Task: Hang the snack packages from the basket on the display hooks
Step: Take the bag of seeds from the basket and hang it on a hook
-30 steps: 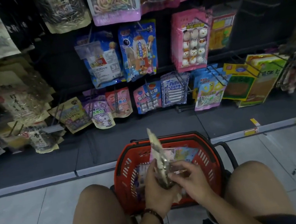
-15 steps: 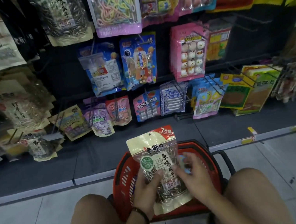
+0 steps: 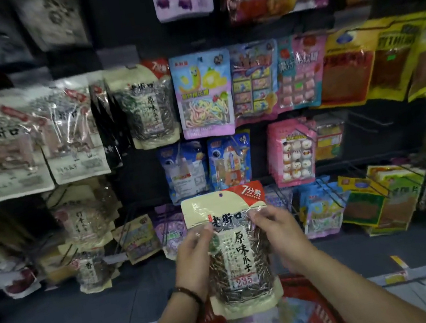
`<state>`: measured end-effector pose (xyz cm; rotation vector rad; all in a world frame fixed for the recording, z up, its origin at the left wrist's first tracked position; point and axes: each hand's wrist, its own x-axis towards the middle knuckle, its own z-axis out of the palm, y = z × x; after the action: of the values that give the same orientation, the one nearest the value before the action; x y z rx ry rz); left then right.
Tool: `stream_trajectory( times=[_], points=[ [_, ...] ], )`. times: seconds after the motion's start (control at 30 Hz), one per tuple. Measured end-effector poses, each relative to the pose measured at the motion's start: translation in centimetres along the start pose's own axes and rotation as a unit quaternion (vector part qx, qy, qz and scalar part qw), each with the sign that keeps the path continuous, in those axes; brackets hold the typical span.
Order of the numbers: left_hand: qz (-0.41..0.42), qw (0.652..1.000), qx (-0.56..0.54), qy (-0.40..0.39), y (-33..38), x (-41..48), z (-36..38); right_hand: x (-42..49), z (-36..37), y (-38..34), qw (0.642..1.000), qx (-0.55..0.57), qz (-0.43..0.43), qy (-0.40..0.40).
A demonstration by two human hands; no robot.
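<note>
I hold a cream sunflower seed package (image 3: 234, 252) with a red corner upright in front of the display, its hang hole at the top. My left hand (image 3: 196, 256) grips its left edge and my right hand (image 3: 279, 237) grips its right edge. The red basket (image 3: 317, 315) sits below between my arms, with more packages inside it. A matching seed package (image 3: 144, 108) hangs on a display hook up and to the left of the held one.
Rows of hanging snack bags fill the dark rack: pale bags (image 3: 6, 149) at left, a candy bag (image 3: 203, 93) in the middle, yellow packs (image 3: 391, 60) at right. A bare hook (image 3: 378, 121) sticks out right of the pink pack (image 3: 292, 153). The grey base shelf (image 3: 90, 312) runs below.
Both hands lifted the seed package up out of the basket and turned its front to me. My view rose, so higher rows of the rack show now.
</note>
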<state>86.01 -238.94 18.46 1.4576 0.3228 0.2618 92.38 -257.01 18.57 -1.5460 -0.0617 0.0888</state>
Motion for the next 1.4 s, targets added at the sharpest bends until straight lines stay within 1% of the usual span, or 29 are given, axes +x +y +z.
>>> stream_trajectory(
  times=[0.1, 0.2, 0.27, 0.37, 0.43, 0.5, 0.57, 0.6, 0.67, 0.7, 0.77, 0.9, 1.0, 1.2, 1.4],
  points=[
    [0.015, 1.0, -0.014, -0.008, 3.0, 2.8, -1.0, 2.1, 1.9, -3.4, 1.0, 0.013, -0.006, -0.003],
    [0.008, 0.999, -0.033, -0.013, 7.1, 4.9, -1.9, 4.3, 3.9, -7.0, 1.0, 0.011, -0.025, -0.014],
    [0.011, 1.0, -0.023, -0.009, 9.3, 6.3, -2.6, 5.6, 5.5, -9.1, 0.999, 0.028, -0.03, -0.009],
    [0.043, 0.999, 0.019, 0.017, 12.4, 8.9, -4.0, 7.6, 8.3, -11.7, 0.998, 0.035, -0.051, 0.021],
    [0.08, 0.995, 0.035, 0.041, 14.8, 10.3, -4.7, 9.2, 10.4, -13.6, 0.997, 0.039, -0.059, 0.019],
    [0.116, 0.989, 0.043, 0.082, 16.5, 11.3, -5.2, 11.0, 12.4, -15.8, 0.997, 0.041, -0.066, 0.017],
    [0.184, 0.972, 0.098, 0.111, 17.3, 11.7, -5.6, 12.6, 14.2, -17.6, 0.996, 0.043, -0.078, 0.019],
    [0.226, 0.954, 0.161, 0.116, 17.4, 11.9, -5.7, 13.3, 15.0, -18.3, 0.995, 0.045, -0.084, 0.02],
    [0.28, 0.895, 0.327, 0.117, 17.1, 12.3, -6.0, 14.5, 16.6, -19.5, 0.995, 0.046, -0.091, 0.022],
    [0.277, 0.872, 0.385, 0.118, 17.1, 12.7, -6.1, 15.0, 17.4, -20.1, 0.994, 0.044, -0.095, 0.023],
    [0.257, 0.858, 0.428, 0.117, 17.4, 13.5, -6.2, 15.9, 18.7, -21.2, 0.994, 0.037, -0.099, 0.026],
    [0.268, 0.861, 0.422, 0.096, 18.0, 15.5, -6.7, 17.2, 20.1, -22.9, 0.993, 0.042, -0.107, 0.037],
    [0.289, 0.86, 0.408, 0.102, 18.5, 16.5, -6.7, 18.0, 20.7, -23.6, 0.991, 0.053, -0.123, 0.031],
    [0.298, 0.86, 0.4, 0.106, 19.1, 17.7, -6.7, 19.0, 21.0, -24.2, 0.99, 0.071, -0.109, 0.05],
    [0.311, 0.85, 0.408, 0.114, 18.6, 18.2, -6.4, 19.2, 21.1, -24.2, 0.991, 0.062, -0.095, 0.075]
  ],
)
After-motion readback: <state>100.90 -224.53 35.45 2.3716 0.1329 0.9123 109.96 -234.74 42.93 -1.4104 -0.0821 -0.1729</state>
